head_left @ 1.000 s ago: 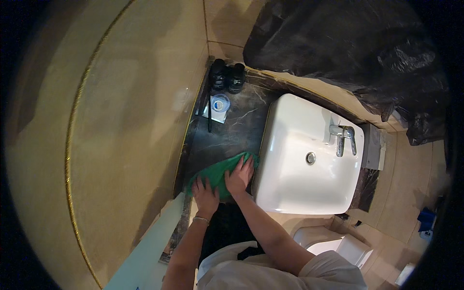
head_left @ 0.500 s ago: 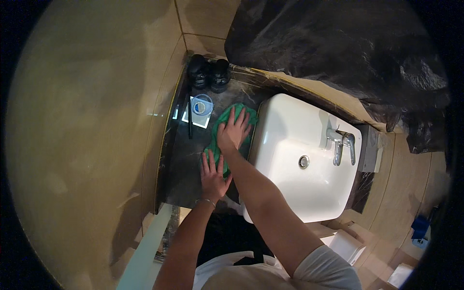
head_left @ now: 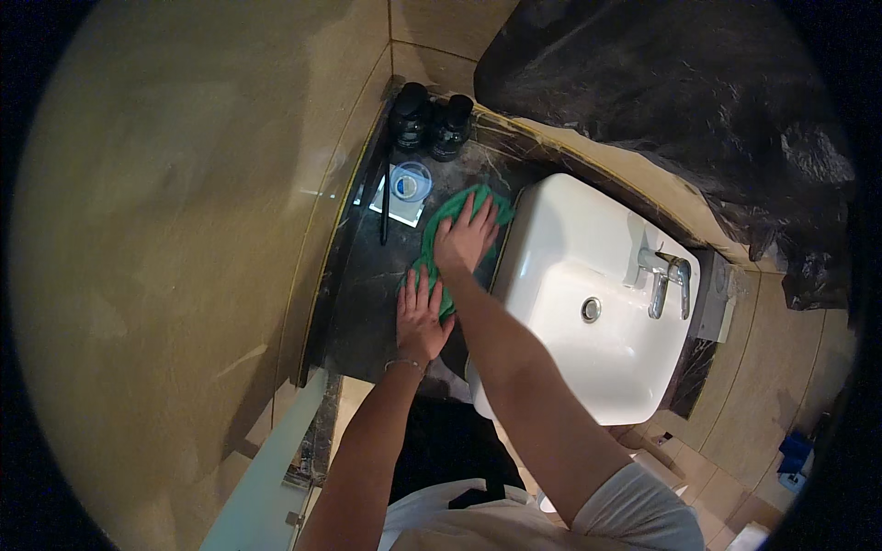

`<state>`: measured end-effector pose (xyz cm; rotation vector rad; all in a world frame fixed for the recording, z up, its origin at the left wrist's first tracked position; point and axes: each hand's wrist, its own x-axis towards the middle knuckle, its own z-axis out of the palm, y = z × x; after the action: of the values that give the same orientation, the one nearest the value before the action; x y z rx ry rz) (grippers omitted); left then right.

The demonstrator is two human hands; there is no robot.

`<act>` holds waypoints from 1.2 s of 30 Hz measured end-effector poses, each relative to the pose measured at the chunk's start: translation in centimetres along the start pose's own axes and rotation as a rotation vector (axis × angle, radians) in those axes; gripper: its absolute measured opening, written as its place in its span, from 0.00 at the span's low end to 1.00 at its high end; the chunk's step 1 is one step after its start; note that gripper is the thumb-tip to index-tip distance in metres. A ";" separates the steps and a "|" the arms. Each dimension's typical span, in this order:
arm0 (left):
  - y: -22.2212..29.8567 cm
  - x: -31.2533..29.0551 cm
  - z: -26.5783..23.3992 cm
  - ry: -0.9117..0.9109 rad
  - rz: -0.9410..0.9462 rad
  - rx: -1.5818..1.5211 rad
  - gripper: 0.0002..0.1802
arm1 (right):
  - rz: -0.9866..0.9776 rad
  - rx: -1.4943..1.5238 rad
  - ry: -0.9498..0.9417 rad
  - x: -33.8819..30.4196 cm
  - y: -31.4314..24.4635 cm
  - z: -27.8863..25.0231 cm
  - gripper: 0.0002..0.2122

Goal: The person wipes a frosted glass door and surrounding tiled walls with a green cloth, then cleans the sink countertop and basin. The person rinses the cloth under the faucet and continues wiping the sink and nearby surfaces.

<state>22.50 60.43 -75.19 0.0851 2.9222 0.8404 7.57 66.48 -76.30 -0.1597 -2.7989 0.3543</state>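
A green cloth point(head_left: 430, 250) lies crumpled on the dark marble counter point(head_left: 363, 312), just left of the white sink point(head_left: 528, 248). Flat on the cloth's far part rests my right hand point(head_left: 465, 242), fingers extended toward the back. My left hand point(head_left: 423, 323) is nearer to me, palm down with its fingers spread over the cloth's near end. Both hands press from above, and neither is wrapped round the cloth. Beyond them to the left are a white square packet point(head_left: 401, 213), a small clear round container point(head_left: 411, 183) on it, and a thin black stick point(head_left: 385, 207).
Two black bottles point(head_left: 430, 124) stand in the counter's back left corner. A chrome faucet point(head_left: 666, 280) rises at the sink's right side. Black plastic sheeting point(head_left: 661, 110) hangs over the back wall. A tiled wall point(head_left: 184, 230) borders the counter's left side.
The whole view has shifted, so the counter and sink appear farther right. My hands and the cloth keep nearly the same place on the counter.
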 end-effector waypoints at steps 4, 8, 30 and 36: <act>-1.3 -8.4 1.2 -0.080 -0.051 0.016 0.46 | -0.065 -0.002 -0.143 -8.7 -0.9 -3.0 0.29; -0.6 -14.2 2.1 -0.089 -0.102 0.106 0.40 | -0.170 -0.004 -0.234 -13.8 -1.1 -5.1 0.27; -0.4 -16.1 3.1 -0.001 -0.133 0.079 0.43 | -0.517 0.041 -0.301 -11.9 -2.2 -5.7 0.29; -0.2 -15.7 3.1 0.018 -0.143 0.068 0.43 | -0.539 0.036 -0.308 -11.1 -2.3 -5.2 0.30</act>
<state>38.47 60.63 -76.62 -0.1263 2.9313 0.7241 19.57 63.82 -74.21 0.6999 -2.9739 0.3129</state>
